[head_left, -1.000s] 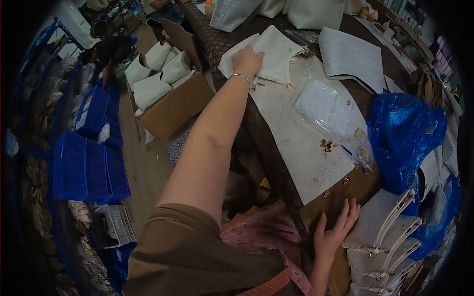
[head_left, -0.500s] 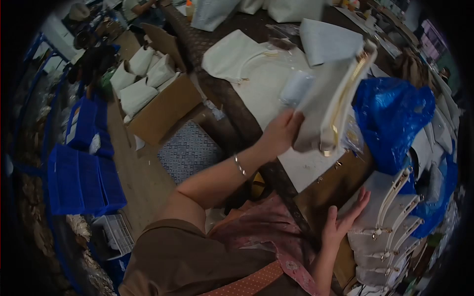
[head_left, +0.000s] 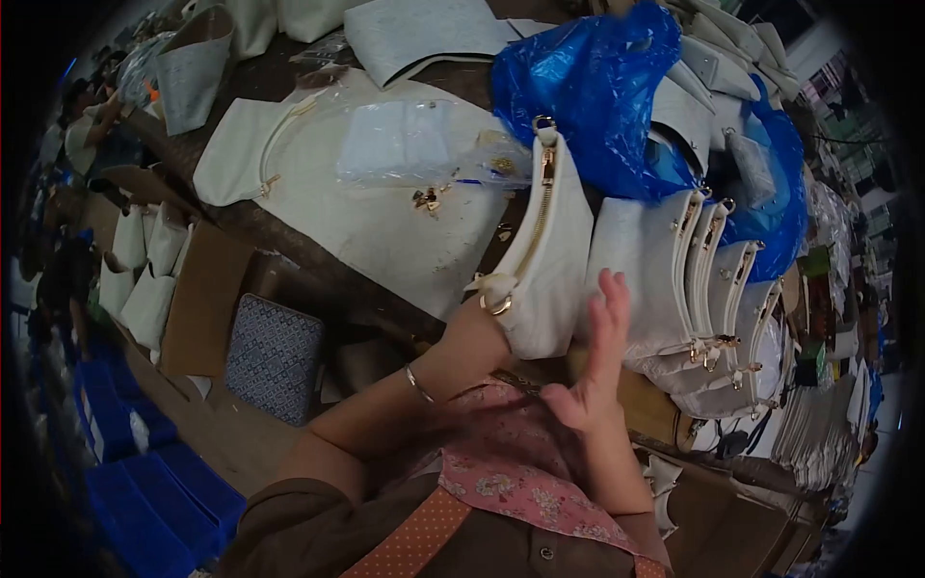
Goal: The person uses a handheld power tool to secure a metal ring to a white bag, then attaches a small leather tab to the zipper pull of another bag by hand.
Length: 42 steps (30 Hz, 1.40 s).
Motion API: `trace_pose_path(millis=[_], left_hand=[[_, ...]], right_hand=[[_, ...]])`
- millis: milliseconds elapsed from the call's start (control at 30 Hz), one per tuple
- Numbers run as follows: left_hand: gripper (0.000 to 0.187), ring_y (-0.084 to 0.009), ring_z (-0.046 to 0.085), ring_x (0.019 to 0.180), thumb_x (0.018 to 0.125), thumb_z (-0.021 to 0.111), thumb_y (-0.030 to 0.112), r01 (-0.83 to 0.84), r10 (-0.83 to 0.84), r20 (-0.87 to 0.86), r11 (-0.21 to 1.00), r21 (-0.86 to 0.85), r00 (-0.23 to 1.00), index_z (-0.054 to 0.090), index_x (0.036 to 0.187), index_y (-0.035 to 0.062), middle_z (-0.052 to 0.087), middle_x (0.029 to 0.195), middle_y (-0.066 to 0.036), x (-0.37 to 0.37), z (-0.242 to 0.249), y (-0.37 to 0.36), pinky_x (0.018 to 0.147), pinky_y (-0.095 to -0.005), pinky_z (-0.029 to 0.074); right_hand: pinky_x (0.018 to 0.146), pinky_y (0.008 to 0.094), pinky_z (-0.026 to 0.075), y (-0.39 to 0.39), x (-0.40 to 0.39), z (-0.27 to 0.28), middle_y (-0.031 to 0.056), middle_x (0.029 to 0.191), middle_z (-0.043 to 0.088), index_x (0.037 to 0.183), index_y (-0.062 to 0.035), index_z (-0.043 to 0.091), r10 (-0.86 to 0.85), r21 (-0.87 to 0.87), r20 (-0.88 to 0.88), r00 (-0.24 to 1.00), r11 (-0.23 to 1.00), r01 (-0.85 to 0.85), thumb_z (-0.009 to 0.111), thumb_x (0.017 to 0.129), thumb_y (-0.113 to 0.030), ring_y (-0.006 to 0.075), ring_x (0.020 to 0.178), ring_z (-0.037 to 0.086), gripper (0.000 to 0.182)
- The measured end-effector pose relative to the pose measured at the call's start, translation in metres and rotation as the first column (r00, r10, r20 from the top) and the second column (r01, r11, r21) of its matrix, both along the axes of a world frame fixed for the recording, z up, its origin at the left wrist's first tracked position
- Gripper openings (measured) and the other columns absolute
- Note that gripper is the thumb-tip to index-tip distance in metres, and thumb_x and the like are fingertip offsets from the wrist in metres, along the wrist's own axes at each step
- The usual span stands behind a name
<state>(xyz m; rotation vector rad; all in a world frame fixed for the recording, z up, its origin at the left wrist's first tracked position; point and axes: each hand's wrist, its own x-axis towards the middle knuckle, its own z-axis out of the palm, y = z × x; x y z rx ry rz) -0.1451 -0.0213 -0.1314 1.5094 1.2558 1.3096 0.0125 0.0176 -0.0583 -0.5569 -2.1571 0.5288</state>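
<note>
My left hand (head_left: 472, 339) grips the lower end of a white handbag (head_left: 554, 246), beside a gold ring. The bag stands on edge, its gold zipper facing up and left. My right hand (head_left: 599, 356) is raised just right of the bag, palm turned toward it, fingers apart and holding nothing. Right of that hand, several similar white bags (head_left: 650, 270) with gold zippers and rings stand in a row. Left of the held bag, a white sheet (head_left: 356, 236) carries small gold hardware pieces (head_left: 426, 199) and a clear plastic packet (head_left: 395, 143).
A blue plastic bag (head_left: 588, 87) lies behind the held bag. At the left are a cardboard box (head_left: 204, 299) of white bags, a patterned stool (head_left: 275, 358) and blue bins (head_left: 164, 506). People (head_left: 92, 135) are at the far left.
My left hand has swung the white bag round and down in front of me, beside the row of bags. My right hand has come close to it. The view has turned right.
</note>
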Motion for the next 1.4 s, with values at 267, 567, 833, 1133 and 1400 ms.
trace_pose_path(millis=[267,567,833,1133,1400], left_hand=[[0.063,-0.0345,0.036,0.126,0.071,0.068,0.019,-0.218,0.243,-0.015,0.895,0.389,0.970,0.046,0.129,0.0059,0.047,0.129,-0.012,-0.020,0.068,-0.015,0.101,-0.0469,0.032],[0.063,-0.0306,0.056,0.106,0.062,0.083,0.024,0.013,0.105,-0.275,0.918,0.395,0.956,0.054,0.114,0.0039,0.059,0.111,-0.010,-0.034,0.090,0.003,0.095,-0.0434,0.041],[0.057,-0.0281,0.059,0.097,0.063,0.080,0.022,0.054,0.072,-0.266,0.898,0.436,0.961,0.055,0.111,0.0058,0.063,0.103,-0.008,-0.020,0.092,0.006,0.092,-0.0396,0.043],[0.055,-0.0260,0.058,0.097,0.070,0.073,0.013,0.168,-0.169,-0.021,0.938,0.302,0.985,0.049,0.119,0.0031,0.057,0.112,-0.010,-0.020,0.099,0.000,0.092,-0.0398,0.041],[0.032,-0.0208,0.056,0.093,0.069,0.068,0.000,0.244,-0.281,0.126,0.938,0.247,0.951,0.064,0.102,-0.0003,0.060,0.093,-0.010,-0.038,0.111,0.010,0.084,-0.0318,0.044]], right_hand=[[0.104,0.0553,0.022,0.009,-0.021,0.000,0.0265,0.144,0.018,0.139,-0.0038,0.027,0.121,-0.154,0.089,0.989,0.982,-0.106,0.081,0.059,-0.035,0.0479,0.131,0.022,0.102],[0.101,0.0443,0.033,-0.003,-0.028,-0.028,0.0247,0.136,0.029,0.142,-0.0007,0.018,-0.116,-0.230,0.245,0.963,0.957,0.174,0.077,0.059,-0.008,0.0434,0.122,0.035,0.103],[0.101,0.0407,0.032,-0.007,-0.010,0.026,0.0231,0.132,0.031,0.141,0.0028,0.018,0.065,-0.334,0.102,0.993,0.942,-0.028,0.075,0.061,-0.010,0.0375,0.121,0.036,0.098],[0.093,0.0323,0.037,-0.004,-0.009,0.037,0.0122,0.099,0.054,0.109,0.0007,0.048,-0.018,-0.515,-0.439,0.898,0.825,-0.235,0.065,0.070,0.001,0.0213,0.102,0.051,0.042],[0.055,0.0205,0.040,0.002,-0.015,0.050,0.0022,0.073,0.057,0.082,-0.0005,0.058,-0.071,-0.673,-0.296,0.952,0.723,-0.156,0.064,0.074,0.005,0.0067,0.059,0.052,0.011]])
